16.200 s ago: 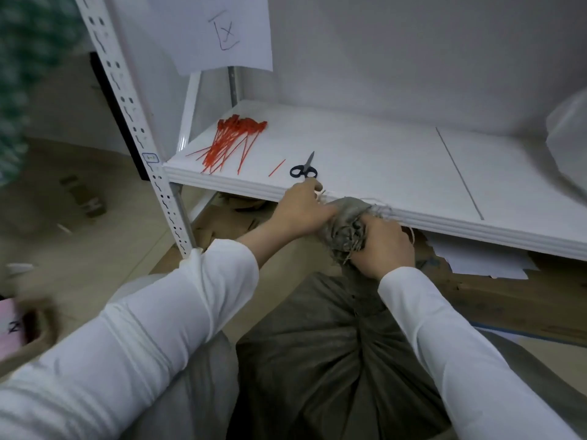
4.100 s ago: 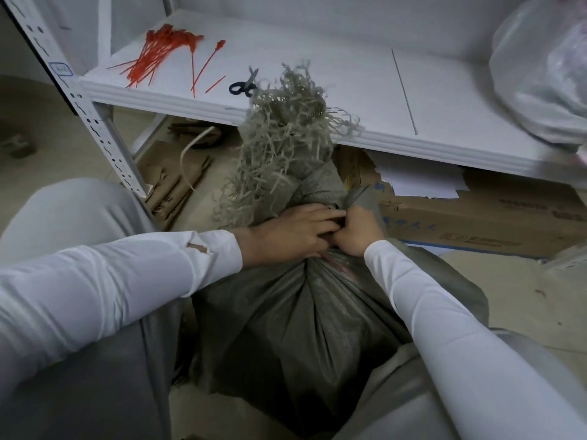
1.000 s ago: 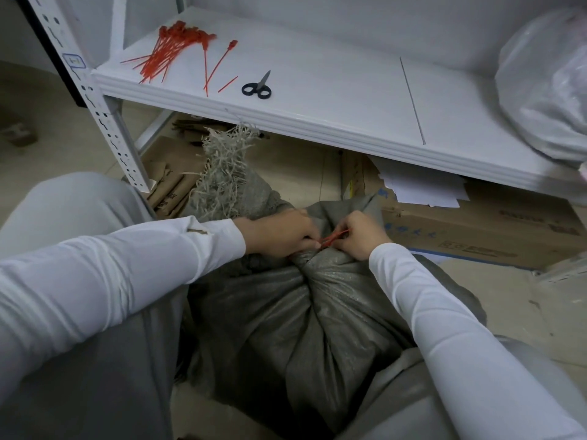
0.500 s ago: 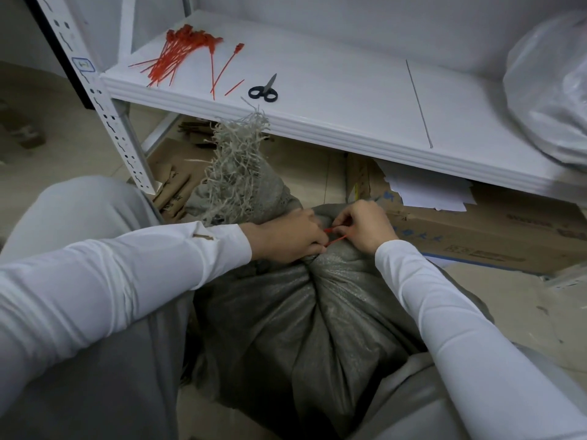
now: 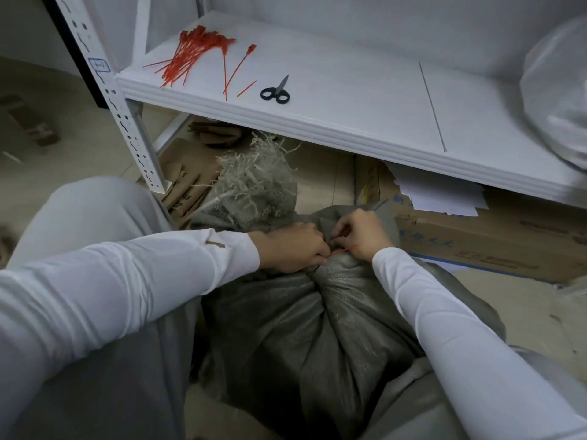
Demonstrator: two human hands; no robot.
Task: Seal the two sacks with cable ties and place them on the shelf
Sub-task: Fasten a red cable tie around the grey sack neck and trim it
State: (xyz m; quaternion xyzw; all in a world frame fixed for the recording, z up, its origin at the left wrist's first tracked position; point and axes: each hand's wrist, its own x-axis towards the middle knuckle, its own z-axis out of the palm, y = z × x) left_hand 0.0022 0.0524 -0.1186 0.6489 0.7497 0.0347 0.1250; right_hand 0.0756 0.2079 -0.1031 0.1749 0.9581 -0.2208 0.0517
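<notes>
Item: grey woven sack (image 5: 317, 328), on the floor between the person's knees, in front of and below the shelf (image 5: 349, 122). Its neck is gathered, and its frayed mouth (image 5: 254, 182) is slumped to the left under the shelf edge. Fastening: one red cable tie (image 5: 341, 250), a short strand stretched between the hands at the neck. Left hand (image 5: 292, 249): fingers curled, pinching the tie against the bunched cloth. Right hand (image 5: 362, 233): fingers curled, pinching the tie's other end; whether the tail has entered the head is hidden. Change in the last second: slight. Both hands stay on the neck working the same tie, which suggests the loop is being closed, so sealing is under way but not finished. Against the frame four seconds back: the mouth then stood upright past the shelf edge and the hands only clutched the neck, with no tie showing. Now the mouth is down and the tie is on. On the shelf: spare ties (image 5: 190, 55), scissors (image 5: 275, 90), pale plastic bag (image 5: 556, 90). Shelving of the sack: not begun.
</notes>
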